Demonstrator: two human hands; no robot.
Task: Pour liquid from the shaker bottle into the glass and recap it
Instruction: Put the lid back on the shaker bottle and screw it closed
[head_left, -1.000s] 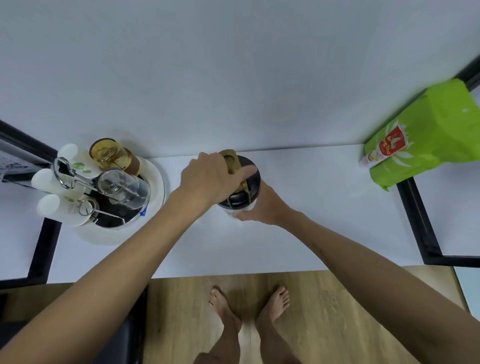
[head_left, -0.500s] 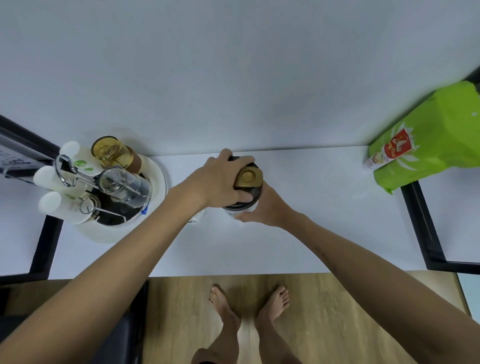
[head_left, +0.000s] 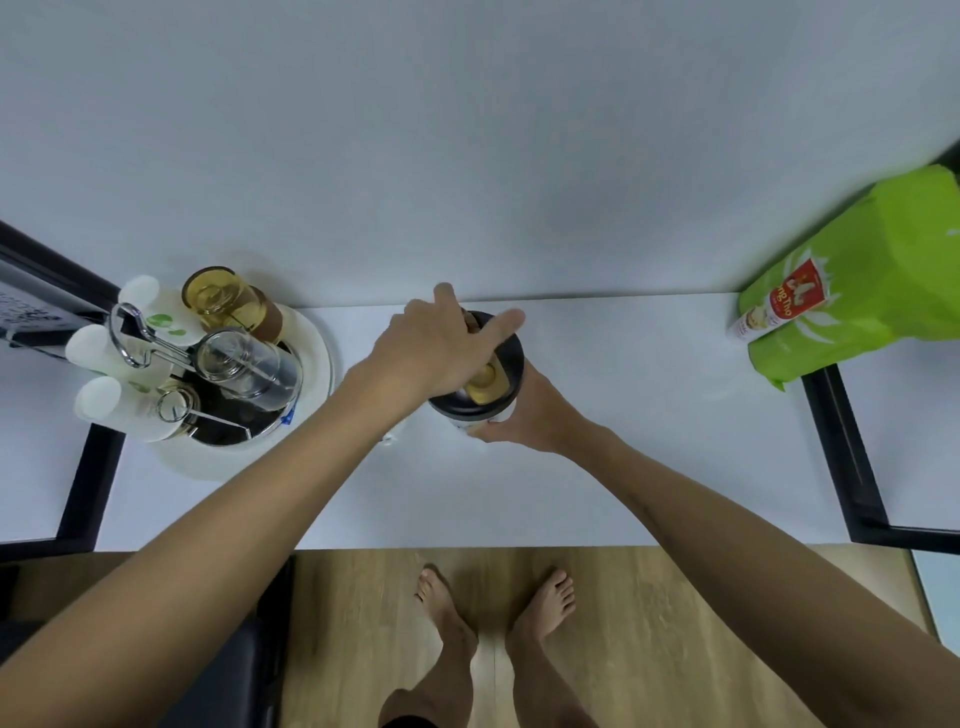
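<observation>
1. Shaker bottle (head_left: 488, 410): upright at mid-table (head_left: 623, 467), near the far edge; long axis vertical, black lid uppermost, gold flip cap (head_left: 487, 383) lying on the lid.
2. Left hand (head_left: 436, 348): laid over the lid from the left; fingers loosely spread, index extended to the right past the rim, palm and thumb side pressing on or beside the gold cap. Exact contact under the palm hidden.
3. Right hand (head_left: 524, 415): wrapped around the bottle's body from the right and near side; fingers curled and closed on the wall, steadying it.
4. Key relation: cap directly beneath the left fingers, along the bottle's vertical axis; left hand nearer to it, so the closing press judged to be straight down, against the right hand's hold.
5. Glass for pouring: not identified with certainty; a small pale object just left of the bottle mostly hidden by the left forearm.
6. Stage, as a judgement: recapping in hand; seating of the cap not confirmable.
7. Surroundings: tray of glassware (head_left: 218, 364) at far left, green bag (head_left: 857, 296) at far right, both well apart from the bottle.
</observation>
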